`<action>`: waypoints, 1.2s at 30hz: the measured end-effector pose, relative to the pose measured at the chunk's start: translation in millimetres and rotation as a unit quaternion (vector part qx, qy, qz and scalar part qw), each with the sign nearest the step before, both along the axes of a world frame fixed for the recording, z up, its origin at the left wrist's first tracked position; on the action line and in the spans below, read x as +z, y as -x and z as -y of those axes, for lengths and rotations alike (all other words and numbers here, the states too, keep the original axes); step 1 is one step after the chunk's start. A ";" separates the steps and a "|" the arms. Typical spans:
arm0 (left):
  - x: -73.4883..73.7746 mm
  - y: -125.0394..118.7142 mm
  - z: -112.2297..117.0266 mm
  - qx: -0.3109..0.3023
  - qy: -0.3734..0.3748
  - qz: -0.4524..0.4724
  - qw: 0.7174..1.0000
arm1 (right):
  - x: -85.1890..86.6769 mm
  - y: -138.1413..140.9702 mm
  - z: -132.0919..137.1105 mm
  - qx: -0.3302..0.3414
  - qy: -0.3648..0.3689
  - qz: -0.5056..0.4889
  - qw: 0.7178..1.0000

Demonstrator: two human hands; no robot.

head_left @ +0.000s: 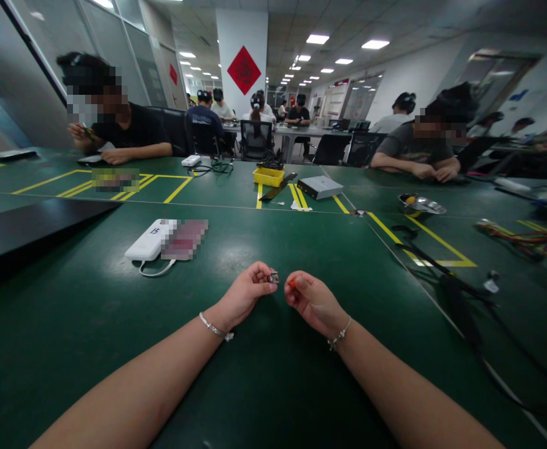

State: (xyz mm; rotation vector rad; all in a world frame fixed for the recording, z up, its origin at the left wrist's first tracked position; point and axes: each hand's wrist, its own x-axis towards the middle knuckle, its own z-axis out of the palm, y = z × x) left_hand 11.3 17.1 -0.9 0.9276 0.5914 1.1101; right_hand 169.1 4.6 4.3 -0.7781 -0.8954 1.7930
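My left hand [247, 293] rests on the green table [277, 374], its fingers curled and pinching a small metal part [274, 277] at the fingertips. My right hand [311, 300] lies close beside it, also curled, pinching a tiny orange piece [292, 284]. The two small pieces are a few centimetres apart, not touching. A thin bracelet sits on each wrist.
A white power bank [150, 240] with a cable lies to the front left. Farther back are a yellow tray [268, 176], a grey box [319, 186] and a metal dish [421, 203]. Black cables [446, 274] trail at right. Other people sit at the far side.
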 end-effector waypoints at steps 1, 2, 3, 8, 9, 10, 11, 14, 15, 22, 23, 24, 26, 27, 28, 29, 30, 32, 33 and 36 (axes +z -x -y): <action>-0.1 -0.2 -0.1 0.007 -0.003 -0.005 1.000 | -0.6 0.5 -0.1 -0.001 0.000 0.006 1.000; 0.0 -0.3 -0.1 0.011 -0.005 -0.011 1.000 | -1.1 1.1 -0.3 -0.001 0.002 0.011 1.000; 0.4 -0.4 0.1 0.013 -0.006 -0.018 1.000 | -1.6 1.6 -0.5 -0.001 0.006 0.012 1.000; 2.8 -0.2 1.4 -0.002 0.011 -0.040 0.999 | -3.9 1.5 -2.1 -0.009 0.018 -0.011 1.000; 2.8 0.0 1.4 -0.007 0.018 -0.042 0.999 | -4.4 1.0 -2.5 -0.011 0.020 -0.013 1.000; 2.6 0.2 1.3 -0.010 0.024 -0.044 0.999 | -4.7 0.6 -2.9 -0.011 0.022 -0.013 1.000; 2.1 0.4 1.1 -0.014 0.029 -0.044 0.999 | -4.9 0.2 -3.3 -0.013 0.024 -0.014 1.000; 0.2 0.8 0.1 -0.020 0.038 -0.034 0.998 | -4.5 0.0 -4.2 -0.015 0.035 -0.015 0.999; -0.4 0.9 -0.2 -0.019 0.041 -0.028 0.999 | -4.2 0.1 -4.3 -0.017 0.038 -0.015 0.999; -0.4 0.3 -1.0 -0.021 0.047 -0.016 0.999 | -5.9 -0.8 -4.7 -0.021 0.036 -0.029 0.999; -0.2 0.3 -1.0 -0.021 0.046 -0.021 0.999 | -6.2 -1.5 -4.7 -0.017 0.039 -0.033 0.999; 0.1 0.4 -1.0 -0.020 0.044 -0.026 0.998 | -6.3 -2.2 -4.7 -0.012 0.042 -0.036 0.998; 0.3 0.5 -1.2 -0.020 0.044 -0.033 0.998 | -6.3 -3.2 -4.8 -0.006 0.048 -0.039 0.998; 0.4 0.6 -1.3 -0.021 0.045 -0.034 0.998 | -6.2 -3.5 -4.9 -0.005 0.050 -0.039 0.998; 0.4 0.7 -1.3 -0.024 0.045 -0.034 0.998 | -6.2 -3.5 -5.0 -0.006 0.050 -0.038 0.998; 0.4 0.7 -1.4 -0.025 0.045 -0.033 0.998 | -6.2 -3.4 -5.2 -0.007 0.050 -0.036 0.998; 0.3 0.7 -1.4 -0.026 0.045 -0.034 0.998 | -6.2 -3.2 -5.3 -0.008 0.050 -0.033 0.998; 0.2 0.3 -1.4 -0.025 0.036 -0.034 0.998 | -6.4 -2.5 -5.4 -0.007 0.053 -0.030 0.998; 0.0 0.1 -1.4 -0.024 0.028 -0.034 0.999 | -6.4 -2.2 -5.5 -0.006 0.057 -0.030 0.998; -1.0 -0.3 -1.9 -0.024 -0.001 -0.036 0.999 | -6.2 -1.6 -5.7 -0.001 0.073 -0.034 0.997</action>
